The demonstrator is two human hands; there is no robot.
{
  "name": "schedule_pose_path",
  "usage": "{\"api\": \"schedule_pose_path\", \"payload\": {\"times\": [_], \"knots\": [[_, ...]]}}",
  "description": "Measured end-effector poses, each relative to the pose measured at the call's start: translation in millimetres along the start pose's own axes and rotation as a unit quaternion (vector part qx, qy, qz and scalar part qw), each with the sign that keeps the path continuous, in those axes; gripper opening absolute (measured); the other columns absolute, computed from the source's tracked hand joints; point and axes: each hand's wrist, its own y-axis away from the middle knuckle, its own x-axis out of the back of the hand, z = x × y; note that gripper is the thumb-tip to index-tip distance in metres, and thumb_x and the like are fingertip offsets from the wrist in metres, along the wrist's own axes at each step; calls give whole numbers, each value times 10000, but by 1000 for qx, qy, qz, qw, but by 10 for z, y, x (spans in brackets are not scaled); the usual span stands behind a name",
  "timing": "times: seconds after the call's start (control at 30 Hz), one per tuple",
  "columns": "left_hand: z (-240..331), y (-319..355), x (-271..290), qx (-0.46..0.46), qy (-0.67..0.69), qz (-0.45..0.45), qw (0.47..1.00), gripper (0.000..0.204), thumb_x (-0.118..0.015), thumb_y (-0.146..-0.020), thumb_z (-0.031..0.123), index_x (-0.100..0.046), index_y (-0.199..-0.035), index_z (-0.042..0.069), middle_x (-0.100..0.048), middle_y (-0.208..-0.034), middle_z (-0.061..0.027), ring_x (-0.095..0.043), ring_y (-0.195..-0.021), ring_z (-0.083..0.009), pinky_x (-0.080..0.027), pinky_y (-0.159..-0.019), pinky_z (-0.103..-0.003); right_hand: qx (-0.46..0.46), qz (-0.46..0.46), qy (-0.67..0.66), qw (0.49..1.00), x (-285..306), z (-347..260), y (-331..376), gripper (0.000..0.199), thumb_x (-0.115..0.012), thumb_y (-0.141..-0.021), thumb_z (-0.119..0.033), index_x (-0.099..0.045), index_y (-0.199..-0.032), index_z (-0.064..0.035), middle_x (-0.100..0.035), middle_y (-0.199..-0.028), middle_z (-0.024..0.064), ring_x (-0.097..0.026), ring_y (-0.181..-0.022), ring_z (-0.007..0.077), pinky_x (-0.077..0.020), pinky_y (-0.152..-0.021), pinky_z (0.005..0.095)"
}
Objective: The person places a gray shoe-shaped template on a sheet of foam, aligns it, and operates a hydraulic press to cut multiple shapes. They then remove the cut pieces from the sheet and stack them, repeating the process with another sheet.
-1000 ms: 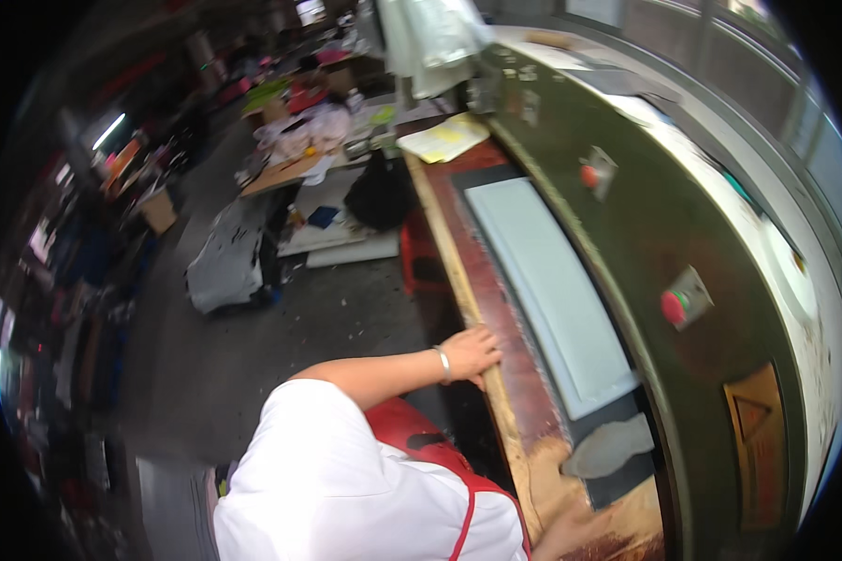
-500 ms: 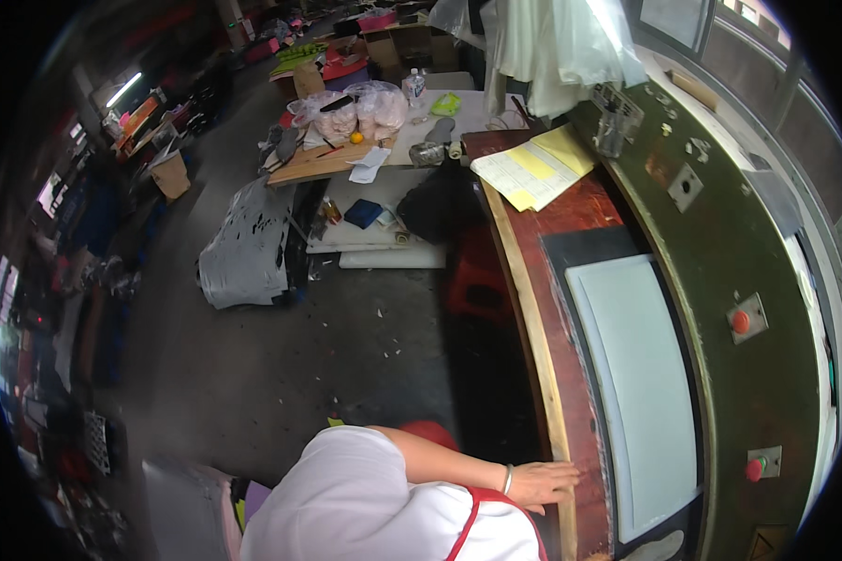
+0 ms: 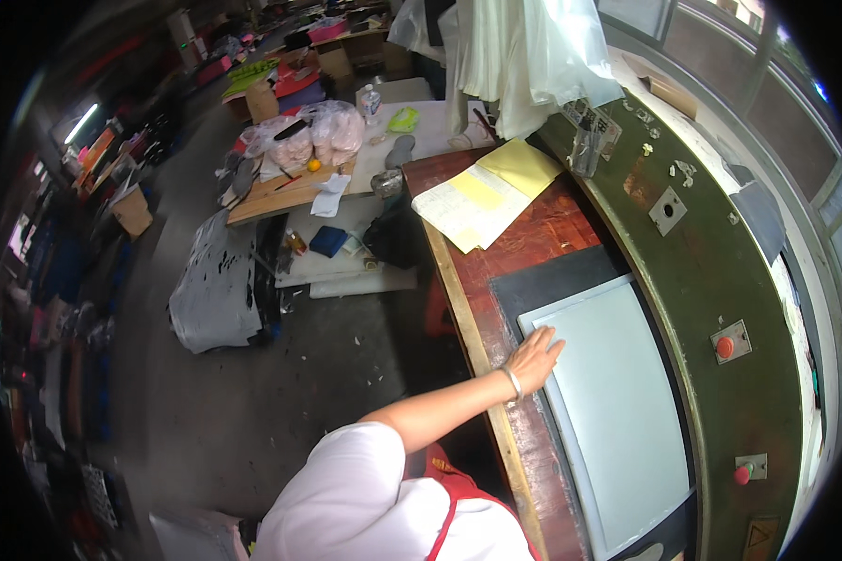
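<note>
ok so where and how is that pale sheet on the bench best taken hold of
Probably grip the pale sheet by its long left edge, near the far corner, coming from the open left side of the bench, where the left hand is. It lies flat, and its right edge runs close to the green machine, leaving little room there.

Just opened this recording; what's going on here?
A person in a white top and red apron has their left hand over the far left corner of a pale blue sheet, fingers not gripping it. The sheet lies on a dark mat on a reddish table, beside a green machine. Yellow and white papers lie farther along. The right hand is out of view.
</note>
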Motion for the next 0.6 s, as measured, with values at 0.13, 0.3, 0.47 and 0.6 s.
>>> {"api": "schedule_pose_path", "payload": {"times": [0.13, 0.3, 0.47, 0.6], "knots": [[-81, -89, -40, -5, -142, -140, 980, 431, -583, -836, 205, -542, -1196, -29, -454, -1286, -295, -405, -1241, -399, -321, -1068, -435, 66, 52, -77, 993, 43, 270, 102, 502, -759, -784, -251, -584, -1135, 62, -651, -1022, 218, -638, -887, 320, -536, -786, 367], [-293, -256, 143, -62, -133, -51, 988, 247, -618, -747, 144, -599, -939, -11, -589, -936, -194, -536, -916, -360, -419, -838, -445, -170, -69, -155, 971, 456, 166, 108, 605, -673, -799, -55, -405, -1342, -63, -548, -1209, 181, -560, -1046, 250, -454, -908, 327], [-455, -637, 318, 99, -78, -114, 985, 370, -652, -810, 239, -543, -1051, -20, -583, -997, -237, -578, -919, -419, -470, -783, -480, -183, -37, -268, 945, 644, -626, 204, 746, -716, -690, -11, -352, -1341, -43, -469, -1271, 178, -466, -1177, 276, -350, -1011, 359], [-575, -764, 309, 120, -18, -181, 976, 305, -513, -919, 318, -592, -923, 23, -635, -820, -265, -619, -808, -433, -484, -726, -515, -109, -80, -427, 894, 436, -1600, 335, 859, -794, -649, -125, -309, -1355, -48, -453, -1301, 181, -454, -1202, 278, -340, -1025, 382]]}}
